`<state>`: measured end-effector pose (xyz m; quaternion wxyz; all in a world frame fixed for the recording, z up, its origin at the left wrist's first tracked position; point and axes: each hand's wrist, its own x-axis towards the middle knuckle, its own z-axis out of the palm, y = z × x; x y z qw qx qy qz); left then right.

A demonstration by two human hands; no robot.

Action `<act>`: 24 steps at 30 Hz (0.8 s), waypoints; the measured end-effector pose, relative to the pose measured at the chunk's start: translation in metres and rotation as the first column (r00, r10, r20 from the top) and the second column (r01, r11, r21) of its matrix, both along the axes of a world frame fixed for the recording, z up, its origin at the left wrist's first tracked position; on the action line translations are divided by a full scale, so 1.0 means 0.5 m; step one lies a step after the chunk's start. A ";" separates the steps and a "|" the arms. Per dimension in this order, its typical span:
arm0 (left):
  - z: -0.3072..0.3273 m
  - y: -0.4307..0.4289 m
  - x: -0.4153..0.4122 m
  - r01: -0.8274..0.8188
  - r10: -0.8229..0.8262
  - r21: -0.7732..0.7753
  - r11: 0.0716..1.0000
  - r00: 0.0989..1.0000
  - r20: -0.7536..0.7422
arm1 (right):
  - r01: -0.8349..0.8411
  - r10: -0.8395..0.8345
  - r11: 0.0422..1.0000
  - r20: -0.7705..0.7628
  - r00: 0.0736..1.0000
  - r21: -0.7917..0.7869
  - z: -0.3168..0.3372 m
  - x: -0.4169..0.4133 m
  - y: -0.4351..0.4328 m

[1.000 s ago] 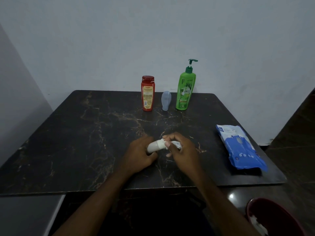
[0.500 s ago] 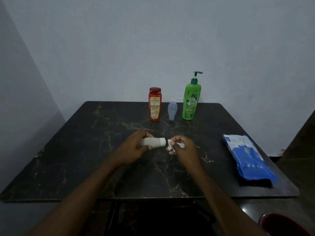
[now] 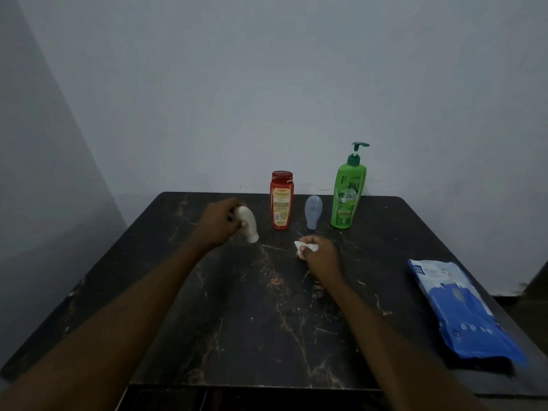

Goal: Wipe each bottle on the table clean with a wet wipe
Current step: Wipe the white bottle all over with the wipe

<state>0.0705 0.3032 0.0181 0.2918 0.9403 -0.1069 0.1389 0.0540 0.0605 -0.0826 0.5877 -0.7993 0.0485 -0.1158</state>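
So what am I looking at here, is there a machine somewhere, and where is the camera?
No machine here: these are a person's two bare arms, filmed by one camera worn on the head, looking forward and down. The left hand grips a small white bottle, tilted. The right hand pinches a crumpled wet wipe. On the dark marbled table, at its far edge, stand a red bottle, a small bluish bottle and a green pump bottle. A blue wipes pack lies near the right edge.
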 end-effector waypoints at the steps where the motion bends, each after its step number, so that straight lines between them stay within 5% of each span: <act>1: 0.000 0.000 0.015 -0.003 0.003 0.004 1.000 1.000 0.002 | 0.009 -0.009 1.000 0.008 1.000 -0.010 0.003 0.009 0.002; 24: -0.031 -0.013 0.213 0.006 0.004 0.149 0.989 0.998 -0.064 | 0.074 -0.070 0.996 0.069 0.995 -0.059 -0.028 0.078 0.018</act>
